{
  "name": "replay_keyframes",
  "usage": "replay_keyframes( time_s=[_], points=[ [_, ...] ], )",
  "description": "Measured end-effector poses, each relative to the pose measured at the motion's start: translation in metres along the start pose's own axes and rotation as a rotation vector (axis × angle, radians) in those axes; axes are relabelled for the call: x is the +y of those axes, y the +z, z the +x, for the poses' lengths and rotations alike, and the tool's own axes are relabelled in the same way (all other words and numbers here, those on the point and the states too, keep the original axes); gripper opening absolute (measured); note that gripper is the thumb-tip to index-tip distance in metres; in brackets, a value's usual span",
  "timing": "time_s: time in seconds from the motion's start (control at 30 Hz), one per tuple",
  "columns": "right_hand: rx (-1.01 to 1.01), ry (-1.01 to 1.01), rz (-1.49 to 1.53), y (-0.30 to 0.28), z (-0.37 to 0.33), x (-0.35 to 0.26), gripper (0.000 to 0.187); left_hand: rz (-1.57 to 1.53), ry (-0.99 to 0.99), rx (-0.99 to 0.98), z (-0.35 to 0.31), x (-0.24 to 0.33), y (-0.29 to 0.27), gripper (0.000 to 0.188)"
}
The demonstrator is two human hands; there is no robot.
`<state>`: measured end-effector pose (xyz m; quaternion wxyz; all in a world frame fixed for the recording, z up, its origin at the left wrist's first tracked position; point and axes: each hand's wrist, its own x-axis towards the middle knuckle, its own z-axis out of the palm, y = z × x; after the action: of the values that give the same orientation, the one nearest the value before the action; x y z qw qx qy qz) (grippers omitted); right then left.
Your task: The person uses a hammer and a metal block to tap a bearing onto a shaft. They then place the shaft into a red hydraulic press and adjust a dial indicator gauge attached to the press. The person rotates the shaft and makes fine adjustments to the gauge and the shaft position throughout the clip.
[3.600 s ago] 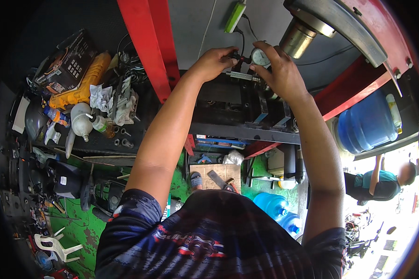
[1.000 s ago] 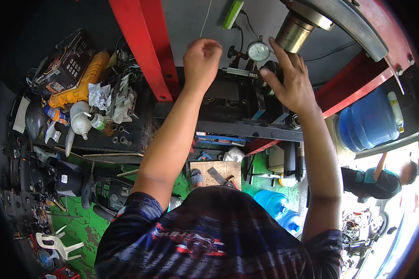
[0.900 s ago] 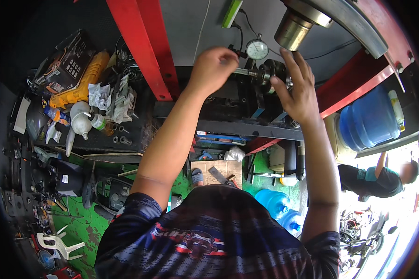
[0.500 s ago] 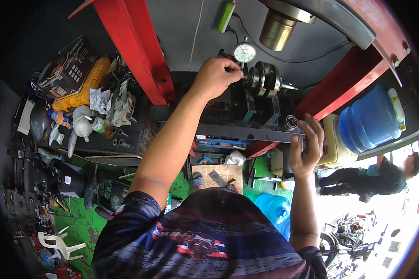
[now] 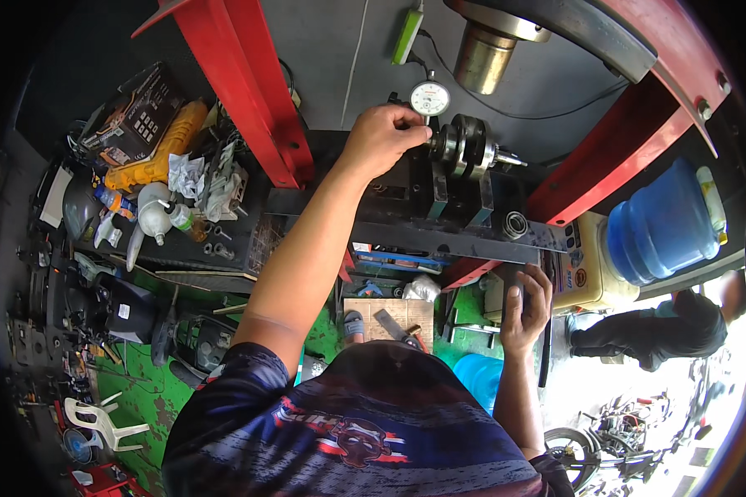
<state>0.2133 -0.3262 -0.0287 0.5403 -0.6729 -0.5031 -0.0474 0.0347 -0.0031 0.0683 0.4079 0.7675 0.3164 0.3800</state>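
Observation:
Across two dark metal support blocks [image 5: 477, 203] lies a crankshaft [image 5: 467, 147], its tapered end pointing right. My left hand [image 5: 383, 139] reaches over the bench, thumb and fingers pinched round the crankshaft's left end. Just behind those fingertips stands a dial indicator [image 5: 429, 98] with a round white face; my hand hides part of its mount. My right hand [image 5: 525, 313] hovers below the bench's front edge, palm up and holding nothing, its fingers loosely bent and apart. A bearing ring [image 5: 515, 224] rests on the bench right of the blocks.
Red press uprights [image 5: 244, 91] flank the work, and a metal ram [image 5: 484, 60] hangs above. Cluttered tools and bottles cover the left table [image 5: 224, 265]. At right stand a blue water jug [image 5: 663, 219] and a yellowish canister [image 5: 597, 265]. Another person [image 5: 663, 331] is beyond them.
My right hand has dropped down and toward me, away from the bench edge. My left hand stays at the crankshaft's end. The view has shifted slightly.

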Motion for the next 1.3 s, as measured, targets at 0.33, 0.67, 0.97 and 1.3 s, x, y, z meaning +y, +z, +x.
replay_keyframes(
  time_s=[0.33,0.67,0.97,1.3],
  points=[
    [-0.085,0.104,0.033,-0.002,-0.029,0.018,0.024,-0.044,-0.03,0.074,-0.005,-0.01,-0.003,0.032],
    [-0.099,0.168,0.045,-0.005,-0.043,0.034,0.023,0.127,0.031,0.038,-0.004,0.003,0.0,0.031],
    [-0.081,0.202,0.046,-0.005,-0.049,0.039,0.023,0.124,-0.032,0.046,-0.001,0.01,0.002,0.03],
    [-0.07,0.216,0.082,-0.001,-0.053,0.041,0.021,0.345,0.491,0.439,-0.06,0.044,0.033,0.023]
  ],
)
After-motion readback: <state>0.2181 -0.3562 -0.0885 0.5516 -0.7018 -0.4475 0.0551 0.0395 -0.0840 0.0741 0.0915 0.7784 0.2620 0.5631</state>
